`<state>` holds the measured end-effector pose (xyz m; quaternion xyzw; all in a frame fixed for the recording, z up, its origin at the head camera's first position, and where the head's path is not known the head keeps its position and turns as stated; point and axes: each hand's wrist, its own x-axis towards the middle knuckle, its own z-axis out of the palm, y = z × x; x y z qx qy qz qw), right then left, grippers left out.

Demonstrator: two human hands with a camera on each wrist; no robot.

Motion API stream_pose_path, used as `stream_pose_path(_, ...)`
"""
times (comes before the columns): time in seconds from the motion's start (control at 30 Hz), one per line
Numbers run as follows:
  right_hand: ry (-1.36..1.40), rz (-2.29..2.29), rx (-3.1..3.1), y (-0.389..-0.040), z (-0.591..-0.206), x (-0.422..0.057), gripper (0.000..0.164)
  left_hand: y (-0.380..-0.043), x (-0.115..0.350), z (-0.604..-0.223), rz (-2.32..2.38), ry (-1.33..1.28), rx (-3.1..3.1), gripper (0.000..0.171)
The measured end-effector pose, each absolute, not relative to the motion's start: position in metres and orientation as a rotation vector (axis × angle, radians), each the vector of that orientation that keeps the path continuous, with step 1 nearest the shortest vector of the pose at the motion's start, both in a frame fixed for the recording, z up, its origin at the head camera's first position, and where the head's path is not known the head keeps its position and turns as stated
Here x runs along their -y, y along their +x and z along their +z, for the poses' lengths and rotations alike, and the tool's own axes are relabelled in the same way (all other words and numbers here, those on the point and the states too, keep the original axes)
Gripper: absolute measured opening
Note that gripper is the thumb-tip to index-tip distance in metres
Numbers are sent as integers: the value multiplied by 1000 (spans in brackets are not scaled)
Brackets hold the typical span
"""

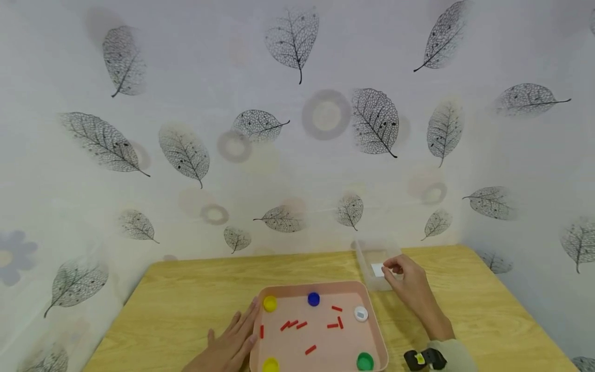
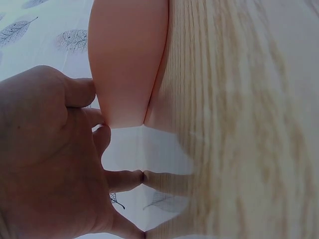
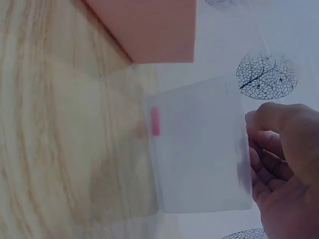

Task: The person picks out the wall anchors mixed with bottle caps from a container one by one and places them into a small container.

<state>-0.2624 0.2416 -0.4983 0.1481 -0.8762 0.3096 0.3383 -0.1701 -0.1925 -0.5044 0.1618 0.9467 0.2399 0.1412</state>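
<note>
A pink tray [image 1: 321, 287] lies on the table with several small red sticks [image 1: 310, 350] and round cups in it: yellow [image 1: 270, 304], blue [image 1: 313, 299], white [image 1: 361, 313] and green [image 1: 364, 361]. My left hand [image 1: 232, 338] rests at the tray's left side, fingers spread, some touching its outer wall. Right of the tray's far corner stands a translucent plastic box [image 3: 199, 149]. My right hand [image 1: 409, 281] is at its rim, fingers bent and thumb near the index finger. Whether they pinch anything is hidden. A red piece [image 3: 155, 121] shows through the box wall, low down.
The wooden table [image 1: 186, 289] meets a leaf-patterned wall [image 1: 288, 170] behind the box. A white square [image 1: 378, 269] shows in the box. Another yellow cup [image 1: 270, 365] sits in the near left corner of the tray. A black wrist strap [image 1: 425, 358] is on my right wrist.
</note>
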Motion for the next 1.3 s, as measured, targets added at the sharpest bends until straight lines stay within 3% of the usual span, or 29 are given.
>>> stream_pose_path(0.27,399,941,2314,-253,-480,-235,10,-164,193,-500,614,579,-2728,73)
stream_pose_path(0.6,451,1116,2379,-238,-468,-220,12,-166,193,-503,671,537,-2721,64)
stream_pose_path(0.97,678,1222,2347,-218,-471,-186,24,-172,192,-505,760,507,-2715,57)
stream_pose_path(1.3,805,1310,2377,-202,-479,-159,18,-170,194,-504,722,511,-2734,59)
